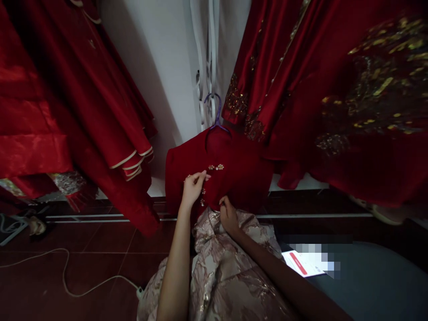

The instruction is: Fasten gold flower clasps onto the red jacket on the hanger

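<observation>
A dark red jacket point(247, 174) hangs in front of me on a purple hanger point(218, 117). One ornate beaded fastener point(216, 167) spans its front opening near the neck. Lower down, more beaded fasteners point(203, 197) line the left edge of the opening. My left hand point(193, 187) pinches the jacket's front edge just under the top fastener. My right hand point(228, 216) is closed, thumb against curled fingers, at the opposite front edge, lower and to the right. What small part sits between those fingertips is too dark to make out.
Red garments point(123, 111) hang on the left, and gold-sequined red garments point(377, 89) on the right. A white ornamental metal piece point(200, 67) holds the hanger. Patterned pale fabric point(227, 276) covers my lap. A lit phone point(301, 264) lies on a dark seat; a white cable point(76, 294) crosses the floor.
</observation>
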Available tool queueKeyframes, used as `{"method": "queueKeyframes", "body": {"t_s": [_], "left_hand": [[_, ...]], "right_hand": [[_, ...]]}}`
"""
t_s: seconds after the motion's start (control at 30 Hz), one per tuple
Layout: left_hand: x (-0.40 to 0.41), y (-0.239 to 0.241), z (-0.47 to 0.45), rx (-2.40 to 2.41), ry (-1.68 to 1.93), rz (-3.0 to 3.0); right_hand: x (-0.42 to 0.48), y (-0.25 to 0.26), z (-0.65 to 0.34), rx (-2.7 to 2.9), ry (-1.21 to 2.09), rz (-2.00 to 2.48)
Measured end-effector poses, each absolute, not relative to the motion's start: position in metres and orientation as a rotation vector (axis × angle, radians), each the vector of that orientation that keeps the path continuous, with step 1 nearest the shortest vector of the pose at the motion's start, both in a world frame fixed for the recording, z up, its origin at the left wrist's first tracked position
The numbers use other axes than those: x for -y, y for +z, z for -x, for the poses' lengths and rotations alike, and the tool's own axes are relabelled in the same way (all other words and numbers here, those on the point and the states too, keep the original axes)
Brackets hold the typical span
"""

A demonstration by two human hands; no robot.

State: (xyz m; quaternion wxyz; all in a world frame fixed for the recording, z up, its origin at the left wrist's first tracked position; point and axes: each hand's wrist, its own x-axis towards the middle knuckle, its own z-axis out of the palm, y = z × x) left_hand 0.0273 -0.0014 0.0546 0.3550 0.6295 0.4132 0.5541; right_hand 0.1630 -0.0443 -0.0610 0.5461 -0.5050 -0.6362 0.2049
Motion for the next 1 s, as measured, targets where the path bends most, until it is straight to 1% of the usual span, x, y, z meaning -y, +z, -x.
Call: {"method": "queueKeyframes", "body": {"t_s": [0.07,0.17,0.3,0.47,0.63,0.73,1.0], "left_hand": [[-0.005,0.074,-0.033,-1.113,1.383,-1.993],[-0.011,0.096,-0.039,-1.293,1.167,-2.454],[-0.019,0.108,-0.046,-1.435,0.926,-2.827],[-0.03,0.111,-0.054,-1.524,0.786,-2.984],[-0.031,0.116,-0.053,-1.509,0.757,-3.017],[-0.03,0.122,-0.05,-1.39,0.716,-2.985],[-0.035,0.129,-0.048,-1.034,0.75,-3.059]], "right_hand": [[0.044,-0.062,-0.164,1.527,0.49,1.199],[0.044,-0.062,-0.166,1.536,0.492,1.207],[0.044,-0.06,-0.167,1.541,0.481,1.217],[0.044,-0.061,-0.167,1.548,0.472,1.217],[0.042,-0.063,-0.167,1.563,0.451,1.225],[0.042,-0.063,-0.167,1.573,0.457,1.219],[0.043,-0.059,-0.164,1.538,0.516,1.202]]}}
